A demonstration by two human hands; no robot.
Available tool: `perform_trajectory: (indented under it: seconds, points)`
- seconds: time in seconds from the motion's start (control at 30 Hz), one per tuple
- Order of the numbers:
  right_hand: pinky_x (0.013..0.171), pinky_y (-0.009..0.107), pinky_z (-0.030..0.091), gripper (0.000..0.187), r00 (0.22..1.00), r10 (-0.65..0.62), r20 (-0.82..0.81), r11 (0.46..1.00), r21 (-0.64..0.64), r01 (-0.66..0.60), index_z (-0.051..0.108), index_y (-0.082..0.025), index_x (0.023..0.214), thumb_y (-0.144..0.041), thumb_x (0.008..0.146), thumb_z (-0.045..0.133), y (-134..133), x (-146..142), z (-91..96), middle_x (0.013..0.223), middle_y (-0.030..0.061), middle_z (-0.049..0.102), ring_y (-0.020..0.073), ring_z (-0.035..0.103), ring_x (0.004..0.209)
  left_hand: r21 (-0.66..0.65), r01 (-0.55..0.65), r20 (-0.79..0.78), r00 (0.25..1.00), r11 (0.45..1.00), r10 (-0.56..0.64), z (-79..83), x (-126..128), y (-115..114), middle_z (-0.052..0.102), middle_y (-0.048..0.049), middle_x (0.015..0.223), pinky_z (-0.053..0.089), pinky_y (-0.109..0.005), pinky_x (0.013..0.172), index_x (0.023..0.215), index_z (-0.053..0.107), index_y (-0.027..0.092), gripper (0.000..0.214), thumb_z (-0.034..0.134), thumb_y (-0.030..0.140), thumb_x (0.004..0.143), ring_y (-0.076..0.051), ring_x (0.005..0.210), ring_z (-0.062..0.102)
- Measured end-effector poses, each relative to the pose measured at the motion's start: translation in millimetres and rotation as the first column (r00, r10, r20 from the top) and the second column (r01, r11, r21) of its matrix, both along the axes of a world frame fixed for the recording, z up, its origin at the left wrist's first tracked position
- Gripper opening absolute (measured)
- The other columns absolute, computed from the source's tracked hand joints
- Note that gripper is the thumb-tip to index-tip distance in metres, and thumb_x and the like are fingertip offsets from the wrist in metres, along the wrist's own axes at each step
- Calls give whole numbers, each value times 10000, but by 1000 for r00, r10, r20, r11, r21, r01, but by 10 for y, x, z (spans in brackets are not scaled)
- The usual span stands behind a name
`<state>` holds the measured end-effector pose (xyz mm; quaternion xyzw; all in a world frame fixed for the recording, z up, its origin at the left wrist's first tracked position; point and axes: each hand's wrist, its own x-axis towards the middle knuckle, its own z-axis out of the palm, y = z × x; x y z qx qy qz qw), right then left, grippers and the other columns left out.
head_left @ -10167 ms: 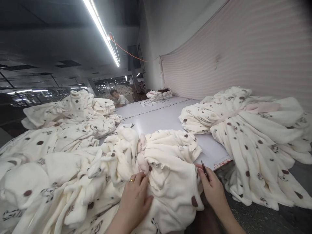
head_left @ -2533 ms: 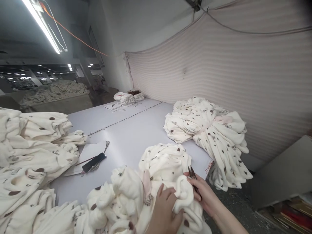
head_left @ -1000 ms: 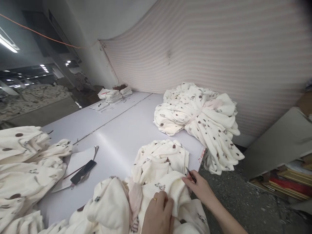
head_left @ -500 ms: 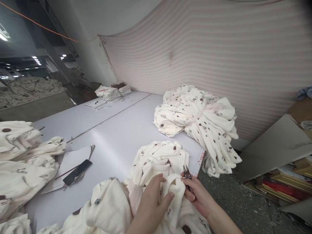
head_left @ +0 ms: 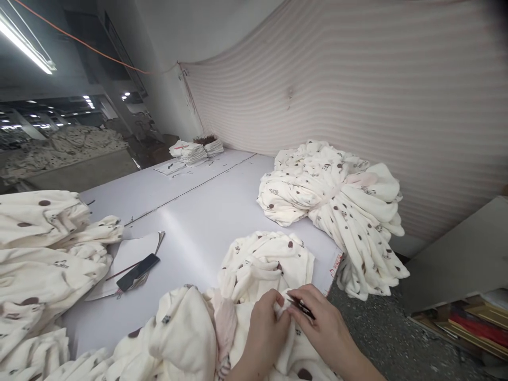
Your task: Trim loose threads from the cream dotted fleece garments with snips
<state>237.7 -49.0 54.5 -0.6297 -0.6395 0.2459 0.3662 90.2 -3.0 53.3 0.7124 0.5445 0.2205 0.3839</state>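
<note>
In the head view my right hand (head_left: pixel 323 323) grips a pair of small dark thread snips (head_left: pixel 302 307), their blades pointing up and left at the cloth. My left hand (head_left: pixel 268 325) pinches a fold of a cream fleece cloth (head_left: pixel 264 267) printed with dark dots and small figures. The two hands almost meet at this fold, and the fingertips partly hide the blade tips. More of the same cloth lies bunched under and left of my hands, with a pale pink piece (head_left: pixel 225 325) beside my left wrist.
A tied bundle of the same cloth (head_left: pixel 331 193) hangs over the table's right edge. On the white table (head_left: pixel 186 211) lie a notebook (head_left: pixel 135 251), a dark phone (head_left: pixel 138 272) and stacked white pieces (head_left: pixel 189 152). Cloth piles (head_left: pixel 43 264) stand left; a cabinet (head_left: pixel 456 259) stands right.
My right hand has moved left and turned the snips from upright toward the cloth. My left hand has closed from spread fingers to a pinch. The view has shifted slightly left.
</note>
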Motion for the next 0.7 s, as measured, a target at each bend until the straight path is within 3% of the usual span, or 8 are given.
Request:
perform_trajectory:
  seconds: [0.1, 0.17, 0.27, 0.33, 0.5, 0.6, 0.7]
  points:
    - [688, 260, 454, 290, 994, 41, 102, 999, -20, -39, 545, -264, 971, -75, 808, 396, 32, 3, -49, 963, 13, 601, 173, 610, 825, 4, 6, 4, 1000, 1000, -6, -2, 0, -18, 523, 41, 634, 360, -248, 605, 771, 534, 216, 41, 518, 214, 734, -144, 609, 483]
    - [689, 267, 440, 275, 995, 47, 88, 998, -36, -44, 521, -245, 927, -52, 782, 389, 67, 13, -105, 916, 10, 604, 180, 600, 823, -10, -7, 10, 1000, 1000, 7, 1, -10, -34, 544, 34, 646, 377, -257, 619, 810, 557, 217, 76, 527, 243, 745, -150, 611, 494]
    - [682, 266, 435, 117, 998, 12, -68, 999, -45, -15, 493, -223, 893, -170, 870, 391, 100, 23, -171, 848, 13, 593, 177, 581, 779, -53, -6, 54, 998, 999, 9, 31, -31, -49, 589, 20, 676, 406, -274, 638, 970, 592, 224, 219, 524, 298, 776, -160, 610, 518]
    - [678, 258, 436, 159, 979, -14, -204, 999, -42, 6, 482, -214, 860, -298, 928, 365, 104, 22, -188, 793, 6, 577, 166, 568, 740, -76, 16, 99, 995, 997, -8, 67, -37, -51, 631, -5, 737, 422, -284, 646, 1031, 610, 225, 281, 519, 339, 791, -168, 626, 541]
    - [715, 244, 441, 250, 929, -54, -367, 997, -62, 34, 506, -204, 869, -406, 935, 376, 63, 46, -157, 823, 9, 600, 161, 578, 790, -111, -31, 109, 993, 993, 43, 160, -18, -45, 667, -31, 766, 436, -292, 656, 898, 670, 206, 270, 548, 412, 774, -191, 680, 578]
    - [679, 237, 451, 239, 940, -113, -321, 992, -96, 86, 526, -204, 907, -428, 904, 441, 11, 117, -111, 878, 21, 608, 169, 588, 812, -126, -60, 88, 994, 990, 71, 174, -9, -42, 659, -22, 710, 430, -284, 641, 854, 673, 194, 284, 555, 436, 766, -194, 679, 579]
    - [681, 246, 469, 247, 982, -55, -180, 992, -125, 33, 563, -218, 987, -426, 859, 529, -50, 173, -79, 938, 30, 616, 186, 600, 855, -110, -78, 71, 994, 991, 86, 142, -8, -44, 655, -21, 698, 425, -280, 627, 852, 670, 183, 294, 553, 438, 764, -195, 677, 580]
